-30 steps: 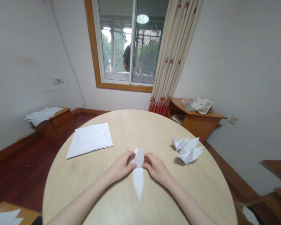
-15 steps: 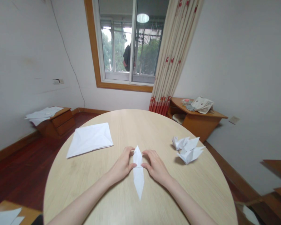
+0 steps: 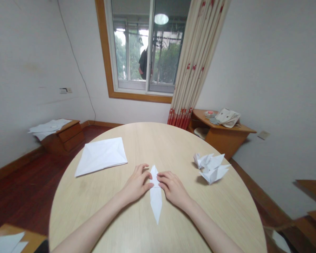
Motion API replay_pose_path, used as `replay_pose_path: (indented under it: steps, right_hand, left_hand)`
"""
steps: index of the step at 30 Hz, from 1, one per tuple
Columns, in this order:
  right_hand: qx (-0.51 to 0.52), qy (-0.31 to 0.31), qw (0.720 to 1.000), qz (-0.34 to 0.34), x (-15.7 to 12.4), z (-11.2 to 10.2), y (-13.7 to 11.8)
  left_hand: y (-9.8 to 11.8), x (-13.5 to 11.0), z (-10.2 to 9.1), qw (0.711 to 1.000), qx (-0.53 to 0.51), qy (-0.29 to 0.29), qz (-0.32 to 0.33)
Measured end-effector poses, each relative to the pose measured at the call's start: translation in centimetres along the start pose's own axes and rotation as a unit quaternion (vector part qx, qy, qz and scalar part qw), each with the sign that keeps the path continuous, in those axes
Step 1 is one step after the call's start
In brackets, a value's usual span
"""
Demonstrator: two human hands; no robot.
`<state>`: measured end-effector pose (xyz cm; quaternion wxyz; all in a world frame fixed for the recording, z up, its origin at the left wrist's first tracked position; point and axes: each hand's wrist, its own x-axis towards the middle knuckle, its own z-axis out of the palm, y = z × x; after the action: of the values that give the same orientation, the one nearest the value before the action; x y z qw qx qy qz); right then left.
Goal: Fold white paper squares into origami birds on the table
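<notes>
A narrow strip of folded white paper (image 3: 156,202), pointed at both ends, lies lengthwise in front of me. A crease runs across it near the middle. At its left edge is my left hand (image 3: 138,181), thumb and a curled finger on the paper's upper half, the other fingers bent above. My right hand (image 3: 173,186) grips the same half from the right, its fingertips pressed on the surface and thumb by the crease. Fingers partly cover the upper half.
The round wooden table (image 3: 105,218) carries a stack of white paper (image 3: 101,154) at the left. Several folded paper pieces (image 3: 212,167) sit at the right. Beyond the table stand a small drawer cabinet (image 3: 68,135) and a corner desk (image 3: 221,137) with a cloth bag (image 3: 228,117).
My right fingers have moved left, from the paper's edge onto its upper half. My left index finger has come down closer to the thumb. The paper has barely moved.
</notes>
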<state>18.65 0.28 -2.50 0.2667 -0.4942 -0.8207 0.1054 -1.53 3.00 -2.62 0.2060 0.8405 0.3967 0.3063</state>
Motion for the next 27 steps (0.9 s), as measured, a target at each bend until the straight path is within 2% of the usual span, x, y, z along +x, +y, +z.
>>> replay_pose_path:
  steps: [6, 13, 21, 27]
  right_hand:
    - [-0.009, 0.01, 1.0, -0.011, -0.08, 0.03, -0.13]
    - [-0.019, 0.022, 0.999, -0.017, -0.16, -0.03, -0.2]
    - [-0.005, 0.082, 0.996, 0.025, -0.14, 0.18, 0.01]
    - [-0.02, 0.08, 0.995, 0.058, -0.2, 0.15, -0.13]
  left_hand:
    - [-0.15, 0.06, -0.26, 0.996, 0.06, 0.018, 0.071]
    - [0.03, 0.62, -0.72, 0.971, 0.172, 0.009, 0.167]
    - [0.08, 0.83, -0.57, 0.952, 0.234, 0.031, 0.194]
    - [-0.15, 0.88, -0.19, 0.947, 0.25, 0.057, 0.194]
